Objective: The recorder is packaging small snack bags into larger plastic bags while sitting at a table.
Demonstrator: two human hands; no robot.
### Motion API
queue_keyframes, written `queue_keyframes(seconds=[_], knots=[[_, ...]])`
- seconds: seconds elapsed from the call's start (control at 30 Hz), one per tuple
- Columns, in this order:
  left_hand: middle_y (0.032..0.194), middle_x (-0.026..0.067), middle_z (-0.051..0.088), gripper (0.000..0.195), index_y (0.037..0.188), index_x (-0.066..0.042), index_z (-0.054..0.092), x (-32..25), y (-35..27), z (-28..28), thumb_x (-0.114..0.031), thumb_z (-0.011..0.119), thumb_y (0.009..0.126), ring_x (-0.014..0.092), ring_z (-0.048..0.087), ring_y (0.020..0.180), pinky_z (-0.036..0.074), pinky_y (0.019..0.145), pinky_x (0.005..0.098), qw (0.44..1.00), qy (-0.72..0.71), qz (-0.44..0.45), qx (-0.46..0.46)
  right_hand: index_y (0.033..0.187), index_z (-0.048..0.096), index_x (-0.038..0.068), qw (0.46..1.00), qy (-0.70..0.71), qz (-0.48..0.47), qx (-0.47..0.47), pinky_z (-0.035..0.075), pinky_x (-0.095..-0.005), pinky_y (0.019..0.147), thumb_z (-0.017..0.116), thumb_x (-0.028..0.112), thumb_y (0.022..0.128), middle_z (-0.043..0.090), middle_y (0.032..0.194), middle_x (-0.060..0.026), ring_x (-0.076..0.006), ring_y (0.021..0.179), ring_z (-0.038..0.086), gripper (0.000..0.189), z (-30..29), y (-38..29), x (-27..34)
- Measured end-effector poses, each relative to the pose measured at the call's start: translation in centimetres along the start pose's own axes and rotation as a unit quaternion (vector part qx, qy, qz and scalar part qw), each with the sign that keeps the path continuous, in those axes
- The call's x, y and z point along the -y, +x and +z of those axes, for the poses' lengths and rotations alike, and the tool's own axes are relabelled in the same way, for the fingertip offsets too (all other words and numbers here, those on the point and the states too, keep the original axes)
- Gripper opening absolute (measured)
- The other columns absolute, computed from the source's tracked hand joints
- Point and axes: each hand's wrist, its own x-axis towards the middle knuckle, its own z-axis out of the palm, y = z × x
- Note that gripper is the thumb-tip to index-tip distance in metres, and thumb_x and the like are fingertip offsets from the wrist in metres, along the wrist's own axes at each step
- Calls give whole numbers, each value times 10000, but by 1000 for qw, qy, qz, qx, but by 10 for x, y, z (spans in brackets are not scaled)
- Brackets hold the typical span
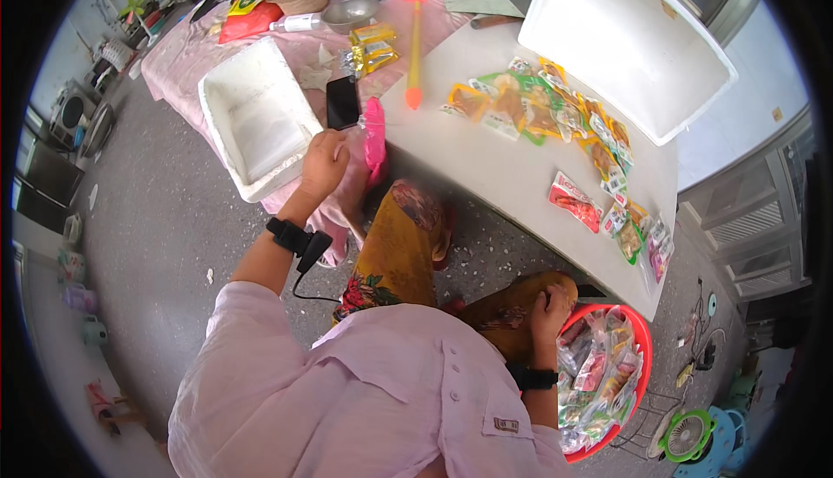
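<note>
My left hand (pixel 325 160), fingers curled, rests at the near right corner of a small white foam box (pixel 260 120). Whether the fingers grip its rim cannot be made out. The box sits on the edge of a pink-covered bed (pixel 179 81). Just beyond that hand lies a black smartphone (pixel 343 102), with a pink plastic bag (pixel 374 136) to the right. My right hand (pixel 550 315) lies on my right knee and holds nothing. Beside it stands a red tub (pixel 644 354) full of sealed snack packets (pixel 599 374).
Several packaged snacks (pixel 540 104) and a red packet (pixel 576 201) lie on the white table (pixel 455 146). A large foam box (pixel 625 35) stands tilted at its far side. A yellow stick (pixel 414 55), metal bowl (pixel 351 13) and bottle (pixel 296 22) lie farther back. A green fan (pixel 686 436) stands right.
</note>
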Motion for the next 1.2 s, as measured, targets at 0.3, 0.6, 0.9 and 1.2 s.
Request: queue_keyframes(seconds=[0.3,0.6,0.9,1.2], knots=[[957,176,494,407,974,-11,487,136,12,-56,-219,546,629,308,455,911,367,788,344,955,209,-173,122,774,497,21,1000,-9,-3,14,354,-391,771,512,51,632,528,862,-135,-295,866,481,145,1,-2,-12],[777,175,561,261,805,-8,548,151,9,-55,-223,517,659,297,532,747,412,674,333,931,114,-253,236,770,504,39,999,-21,0,26,359,-391,749,514,63,635,534,833,-125,-288,845,487,137,2,0,-13],[704,161,562,223,781,-8,549,148,1,-76,-187,497,658,257,541,678,410,627,323,932,99,-230,261,755,511,44,999,-27,11,13,376,-390,713,508,69,639,537,818,-120,-277,818,498,120,1,-5,-25],[666,151,543,186,741,6,521,119,13,-84,-166,461,708,246,525,628,401,587,311,961,82,-241,109,774,511,28,1000,-1,28,5,394,-357,684,500,49,659,535,810,-136,-283,783,503,117,-7,-7,-25]])
